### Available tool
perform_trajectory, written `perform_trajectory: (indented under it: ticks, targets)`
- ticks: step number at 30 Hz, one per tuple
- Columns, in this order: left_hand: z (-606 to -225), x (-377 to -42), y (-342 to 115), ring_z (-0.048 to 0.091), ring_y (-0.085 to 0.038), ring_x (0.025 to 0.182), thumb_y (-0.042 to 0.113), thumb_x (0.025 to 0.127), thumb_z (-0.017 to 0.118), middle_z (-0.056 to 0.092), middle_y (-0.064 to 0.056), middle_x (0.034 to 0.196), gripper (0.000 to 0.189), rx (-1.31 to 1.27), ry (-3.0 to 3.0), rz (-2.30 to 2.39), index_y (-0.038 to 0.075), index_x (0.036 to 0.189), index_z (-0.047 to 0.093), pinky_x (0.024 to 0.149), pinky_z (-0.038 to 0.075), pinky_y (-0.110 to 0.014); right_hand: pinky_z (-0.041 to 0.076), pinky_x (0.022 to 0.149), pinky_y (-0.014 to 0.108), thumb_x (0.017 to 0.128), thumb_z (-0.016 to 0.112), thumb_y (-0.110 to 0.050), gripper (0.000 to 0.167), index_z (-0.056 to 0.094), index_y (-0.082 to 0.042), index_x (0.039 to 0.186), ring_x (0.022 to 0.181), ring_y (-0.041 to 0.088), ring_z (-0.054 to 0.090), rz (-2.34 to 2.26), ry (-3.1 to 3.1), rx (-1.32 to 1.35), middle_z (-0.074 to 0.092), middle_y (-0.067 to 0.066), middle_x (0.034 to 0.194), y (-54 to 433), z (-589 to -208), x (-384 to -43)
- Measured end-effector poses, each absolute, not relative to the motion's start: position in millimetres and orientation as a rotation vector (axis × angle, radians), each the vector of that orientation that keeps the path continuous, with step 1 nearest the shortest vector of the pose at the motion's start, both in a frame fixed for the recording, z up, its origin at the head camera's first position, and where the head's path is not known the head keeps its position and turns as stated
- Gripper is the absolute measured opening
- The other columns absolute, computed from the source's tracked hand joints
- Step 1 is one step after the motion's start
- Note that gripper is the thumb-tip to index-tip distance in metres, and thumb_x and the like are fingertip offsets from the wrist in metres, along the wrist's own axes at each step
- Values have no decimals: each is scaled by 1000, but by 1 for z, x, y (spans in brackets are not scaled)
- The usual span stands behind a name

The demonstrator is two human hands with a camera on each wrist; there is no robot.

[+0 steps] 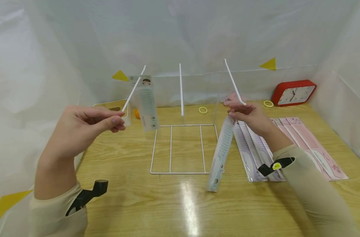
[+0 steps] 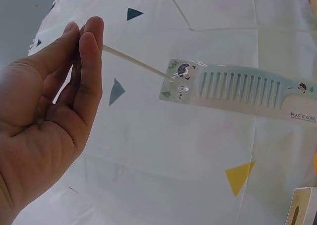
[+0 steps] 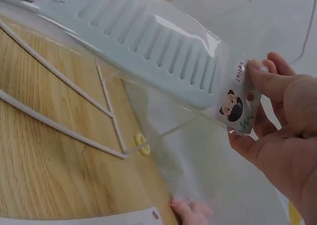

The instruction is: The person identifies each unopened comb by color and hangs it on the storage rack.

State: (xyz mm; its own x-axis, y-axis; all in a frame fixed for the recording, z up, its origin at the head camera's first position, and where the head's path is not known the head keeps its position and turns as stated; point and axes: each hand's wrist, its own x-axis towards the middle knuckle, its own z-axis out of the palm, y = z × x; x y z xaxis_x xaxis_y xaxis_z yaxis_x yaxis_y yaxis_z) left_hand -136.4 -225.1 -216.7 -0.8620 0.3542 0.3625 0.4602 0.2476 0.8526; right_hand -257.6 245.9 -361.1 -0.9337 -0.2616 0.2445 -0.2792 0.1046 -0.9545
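My left hand (image 1: 85,128) pinches the tip of the left white prong (image 1: 134,88) of a wire display rack (image 1: 187,173). From that prong hangs a packaged light green comb (image 1: 147,103); the left wrist view shows its card top (image 2: 181,81) threaded on the wire. With thumb and fingers, my right hand (image 1: 249,117) grips the top of a second packaged green comb (image 1: 221,153), which dangles tilted below the right prong (image 1: 234,82). In the right wrist view a small hole (image 3: 250,96) shows in its card, off the wire. The middle prong (image 1: 181,90) is bare.
Packaged purple combs (image 1: 251,151) and pink combs (image 1: 313,144) lie on the table at right. A red clock (image 1: 293,92) stands behind them. Two yellow rings (image 1: 203,110) lie near the back edge. A white-rimmed box (image 1: 127,120) sits at back left, beside something orange (image 1: 137,114).
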Motion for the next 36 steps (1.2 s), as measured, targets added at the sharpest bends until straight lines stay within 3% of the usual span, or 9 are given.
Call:
perform_trajectory:
  ticks: [5,9,13,17,21,30,36]
  targets:
    - [-217,-138,-225,73,-13,77,-6,90,68,78,-5,88,17,-812,-2382,-1722,-9,105,74,73,59,-24,56,78,18,89,72,0,42,69,-12,130,99,5,69,2069,-2284,459,72,-12,114,242,-336,-230]
    - [-218,-139,-225,74,-14,77,-7,89,68,78,-5,88,17,-824,-2364,-1741,-9,105,74,73,59,-24,57,79,18,88,73,1,31,75,-9,118,103,6,68,2180,-2218,382,72,-9,116,235,-318,-208]
    - [-219,-139,-226,74,-15,76,-9,89,68,77,-6,88,16,-839,-2341,-1766,-11,104,74,72,59,-24,56,83,18,90,66,10,21,79,-2,100,113,10,63,2351,-2039,547,75,-2,111,229,-307,-188]
    - [-221,-140,-226,74,-15,76,-10,90,67,77,-7,87,16,-857,-2319,-1789,-12,104,73,72,59,-25,57,80,20,88,64,15,24,79,-2,97,100,12,67,2333,-1969,739,76,0,101,220,-298,-167]
    - [-222,-139,-226,74,-16,77,-10,90,66,77,-7,87,15,-861,-2303,-1797,-12,103,73,72,59,-25,57,74,21,86,68,14,27,80,-6,98,87,10,70,2247,-2041,765,78,0,96,208,-287,-146]
    - [-222,-140,-227,75,-16,76,-10,89,67,78,-7,87,16,-844,-2306,-1798,-12,104,73,72,59,-25,59,71,25,83,75,9,24,80,-9,98,78,11,71,2165,-2222,741,78,1,92,175,-267,-111]
    - [-222,-140,-228,74,-15,74,-8,90,67,77,-7,85,16,-815,-2295,-1802,-11,105,73,71,59,-23,60,74,31,84,78,-1,15,80,-5,99,84,15,73,2148,-2288,810,78,3,94,137,-262,-100]
